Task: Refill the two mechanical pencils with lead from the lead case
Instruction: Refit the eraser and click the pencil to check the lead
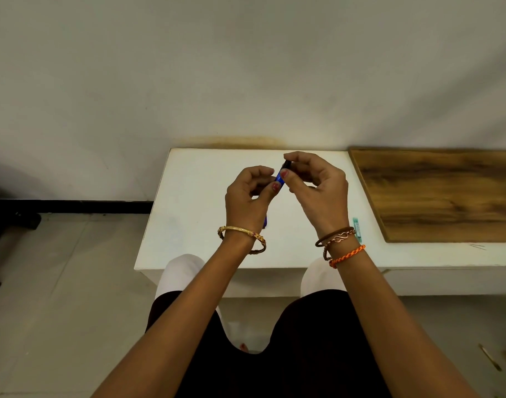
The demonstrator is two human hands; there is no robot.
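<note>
Head view: a slim blue mechanical pencil point(280, 176) is held raised above the white rectangular surface point(194, 202), its barrel gripped by the curled fingers of the left hand point(247, 196) while its dark upper end is pinched between thumb and fingers of the right hand point(318, 185). A small teal lead case point(357, 226) is seen lying on the surface just beside the right wrist, near a brown wood-grain board point(441, 193).
</note>
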